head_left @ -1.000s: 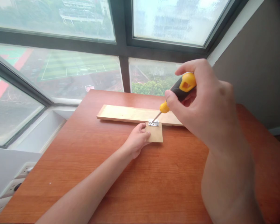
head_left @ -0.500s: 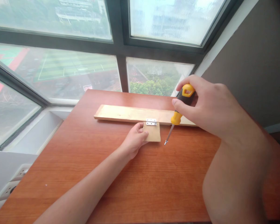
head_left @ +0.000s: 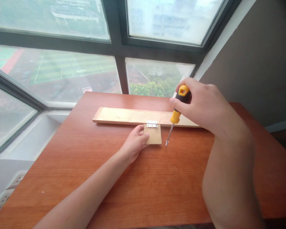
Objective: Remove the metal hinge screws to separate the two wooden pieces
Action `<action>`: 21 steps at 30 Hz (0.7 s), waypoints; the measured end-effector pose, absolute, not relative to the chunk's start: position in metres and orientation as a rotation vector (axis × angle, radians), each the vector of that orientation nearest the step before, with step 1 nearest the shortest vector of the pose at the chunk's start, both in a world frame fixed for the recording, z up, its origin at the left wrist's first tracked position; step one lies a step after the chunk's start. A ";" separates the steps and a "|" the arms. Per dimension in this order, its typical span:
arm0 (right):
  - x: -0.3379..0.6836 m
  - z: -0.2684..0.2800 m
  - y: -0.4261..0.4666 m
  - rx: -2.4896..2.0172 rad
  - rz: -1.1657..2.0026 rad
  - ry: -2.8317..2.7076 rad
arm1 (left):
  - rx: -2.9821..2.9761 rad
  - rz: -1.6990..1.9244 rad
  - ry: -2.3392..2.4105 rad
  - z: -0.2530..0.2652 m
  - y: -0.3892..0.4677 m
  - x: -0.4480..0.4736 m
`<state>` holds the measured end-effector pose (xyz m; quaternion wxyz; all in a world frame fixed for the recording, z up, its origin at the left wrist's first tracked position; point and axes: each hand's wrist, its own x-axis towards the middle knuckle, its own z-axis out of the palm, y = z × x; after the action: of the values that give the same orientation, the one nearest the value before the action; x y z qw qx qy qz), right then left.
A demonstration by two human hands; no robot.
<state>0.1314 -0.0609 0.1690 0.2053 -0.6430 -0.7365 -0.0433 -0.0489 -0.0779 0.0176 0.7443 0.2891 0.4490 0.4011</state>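
Note:
My left hand (head_left: 135, 143) grips the left edge of a small square wooden board (head_left: 153, 136), thumb on top. A silver hinge (head_left: 152, 124) lies across the small board's far edge and the near edge of a long pale plank (head_left: 124, 115). Held in my right hand (head_left: 200, 103) is a screwdriver (head_left: 175, 116) with a yellow and black handle. Its shaft points down and toward me, and a small screw (head_left: 166, 143) sits at the tip, apart from the small board, just to its right. My right hand hides part of the plank's right end.
The plank rests on a reddish-brown wooden table (head_left: 143, 190). Windows (head_left: 162, 76) stand behind the table's far edge. A grey wall (head_left: 257, 63) rises at the right, and wall sockets (head_left: 4, 198) are at the lower left.
The view has shifted slightly to the right. My right hand and the screwdriver have moved a little left relative to the small board. My left hand keeps its grip.

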 end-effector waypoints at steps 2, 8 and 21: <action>0.133 0.170 -0.061 -1.807 -0.115 -2.031 | 0.635 0.873 0.981 0.018 -0.078 -0.049; 0.139 0.173 -0.061 -1.820 -0.123 -1.979 | 0.633 0.873 0.999 0.018 -0.078 -0.048; 0.137 0.172 -0.059 -1.955 -0.141 -2.010 | 0.631 0.872 0.999 0.021 -0.078 -0.048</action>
<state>0.1369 -0.0586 0.1720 0.1664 -0.6865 -0.7061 -0.0495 -0.0481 -0.0785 0.0208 0.7422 0.2880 0.4560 0.3979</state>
